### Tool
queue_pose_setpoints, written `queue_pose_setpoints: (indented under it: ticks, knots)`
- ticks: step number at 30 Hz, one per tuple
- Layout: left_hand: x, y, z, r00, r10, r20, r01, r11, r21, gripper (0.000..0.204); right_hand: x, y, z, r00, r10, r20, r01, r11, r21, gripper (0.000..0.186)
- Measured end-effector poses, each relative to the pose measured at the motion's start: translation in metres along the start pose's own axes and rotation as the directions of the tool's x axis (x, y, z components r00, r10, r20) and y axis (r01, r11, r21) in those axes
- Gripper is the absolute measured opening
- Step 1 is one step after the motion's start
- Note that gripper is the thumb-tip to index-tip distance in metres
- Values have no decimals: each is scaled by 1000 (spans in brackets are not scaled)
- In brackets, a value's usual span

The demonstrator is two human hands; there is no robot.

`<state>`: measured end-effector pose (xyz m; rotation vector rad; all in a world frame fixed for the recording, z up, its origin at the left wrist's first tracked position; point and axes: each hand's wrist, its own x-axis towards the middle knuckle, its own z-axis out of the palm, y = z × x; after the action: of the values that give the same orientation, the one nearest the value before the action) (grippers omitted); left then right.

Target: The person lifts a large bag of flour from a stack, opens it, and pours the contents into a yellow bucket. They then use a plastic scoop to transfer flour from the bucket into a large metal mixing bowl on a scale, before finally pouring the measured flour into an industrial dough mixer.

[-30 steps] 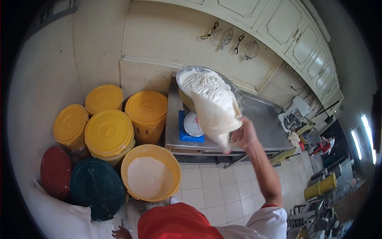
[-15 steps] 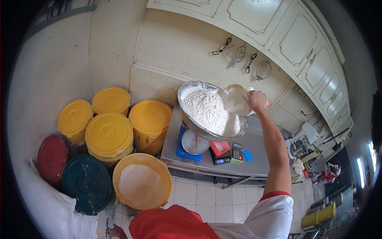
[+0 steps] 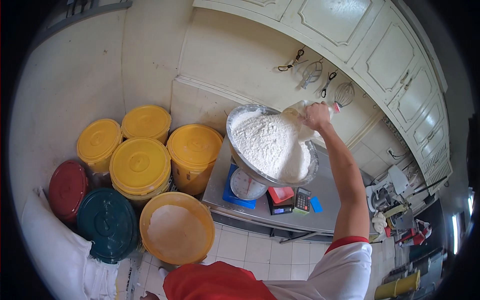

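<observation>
My right hand (image 3: 317, 116) grips a cut-off translucent plastic jug (image 3: 296, 108) with a red cap, used as a scoop. The jug is tilted at the right rim of a large metal bowl (image 3: 238, 156), its mouth against the flour. White flour (image 3: 267, 142) is heaped high in the bowl. Beneath the bowl stands a blue dial scale (image 3: 248, 185) on the metal table. Only a sliver of my left hand (image 3: 149, 296) shows at the lower edge, its fingers hidden.
An uncovered yellow bucket (image 3: 177, 231) of flour stands left of the metal table (image 3: 215, 184). Lidded yellow, green and red buckets crowd the corner near a white sack (image 3: 47, 245). A small digital scale (image 3: 281, 209) and calculator (image 3: 302, 200) lie beside the dial scale. Whisks hang behind.
The jug has turned in my right hand, its capped end now higher and more of the flour's right side showing. My left hand has slipped mostly out of view. The view has shifted slightly.
</observation>
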<state>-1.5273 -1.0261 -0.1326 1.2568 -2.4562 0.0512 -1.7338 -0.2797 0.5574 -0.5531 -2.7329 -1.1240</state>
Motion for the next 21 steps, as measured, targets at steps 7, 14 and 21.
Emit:
queue_pose_setpoints:
  ticks: [7, 14, 21]
  knots:
    - [0, -9, 22, 997, 58, 55, -55, 997, -54, 59, 8, -20, -22, 999, -4, 47, 5, 1000, -21, 40]
    - [29, 9, 20, 935, 79, 345, -43, 993, -112, 61, 1, -10, -40, 998, -61, -14, 59, 995, -80, 36]
    - [100, 20, 54, 885, 80, 459, -26, 992, -122, 52, -16, 9, -32, 996, 91, 20, -89, 993, -77, 35]
